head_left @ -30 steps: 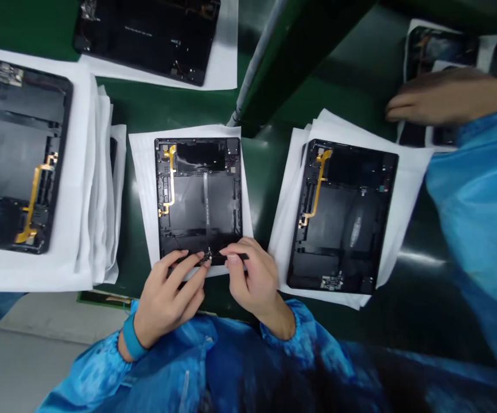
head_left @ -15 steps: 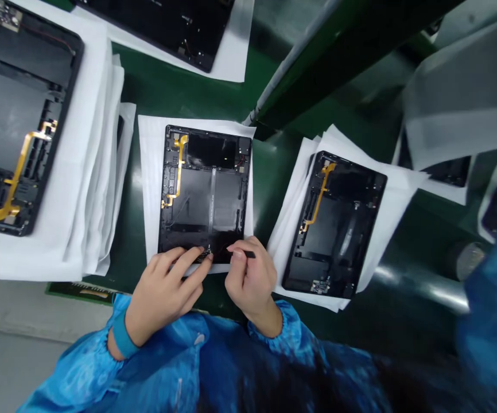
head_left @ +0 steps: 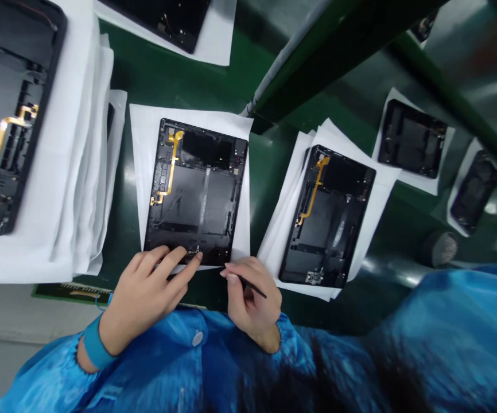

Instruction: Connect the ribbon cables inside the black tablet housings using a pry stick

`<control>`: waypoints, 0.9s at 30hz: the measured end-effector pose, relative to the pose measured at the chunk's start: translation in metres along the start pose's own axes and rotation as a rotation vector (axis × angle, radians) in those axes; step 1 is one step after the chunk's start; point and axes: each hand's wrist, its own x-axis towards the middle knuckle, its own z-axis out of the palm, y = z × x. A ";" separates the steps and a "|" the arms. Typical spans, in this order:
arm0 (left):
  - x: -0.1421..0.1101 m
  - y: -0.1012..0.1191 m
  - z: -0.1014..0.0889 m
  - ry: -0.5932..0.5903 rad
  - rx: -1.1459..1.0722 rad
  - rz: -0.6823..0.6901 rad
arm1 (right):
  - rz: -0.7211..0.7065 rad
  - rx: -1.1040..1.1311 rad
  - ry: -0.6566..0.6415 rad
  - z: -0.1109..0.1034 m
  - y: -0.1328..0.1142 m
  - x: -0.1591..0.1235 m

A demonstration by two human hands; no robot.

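Note:
An opened black tablet housing (head_left: 220, 201) lies on a white sheet (head_left: 143, 149) before me, with an orange flex cable (head_left: 172, 172) along its left side and a pale ribbon cable (head_left: 203, 201) down its middle. My left hand (head_left: 145, 292) is open. Its fingers rest on the housing's near edge, and the index fingertip touches the small circuit board (head_left: 191, 254) by the ribbon's lower end, partly covering it. Just past the near right corner, my right hand (head_left: 257, 295) pinches a thin black stick-like tool (head_left: 255, 288), its kind unclear.
To the right, a similar housing (head_left: 338, 229) lies on stacked white sheets. A taller stack of sheets (head_left: 80, 172) stands at left, bearing another housing (head_left: 5, 143). A green metal beam (head_left: 317, 74) slants overhead. More housings, a round container (head_left: 440, 249) and blue cloth (head_left: 468, 304) are at right.
My right hand has drawn back slightly toward me, and the black tool in it now points down to the right. The left fingers stay on the board. The view has shifted, showing more at right.

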 end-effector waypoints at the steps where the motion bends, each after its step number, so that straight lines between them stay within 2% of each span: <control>1: -0.001 -0.001 -0.001 -0.002 -0.009 -0.001 | 0.012 0.014 -0.011 0.001 0.000 -0.003; 6: -0.008 -0.003 0.004 0.023 -0.051 0.004 | 0.023 0.040 -0.053 0.008 0.005 -0.009; 11: -0.009 -0.004 0.008 0.034 -0.066 0.015 | 0.050 0.047 -0.019 0.011 0.011 -0.006; 22: -0.009 -0.005 0.010 0.049 -0.106 0.012 | 0.020 0.014 -0.122 0.015 0.013 -0.001; 27: -0.008 -0.004 0.010 0.067 -0.098 -0.011 | 0.037 -0.026 -0.128 0.016 0.013 -0.001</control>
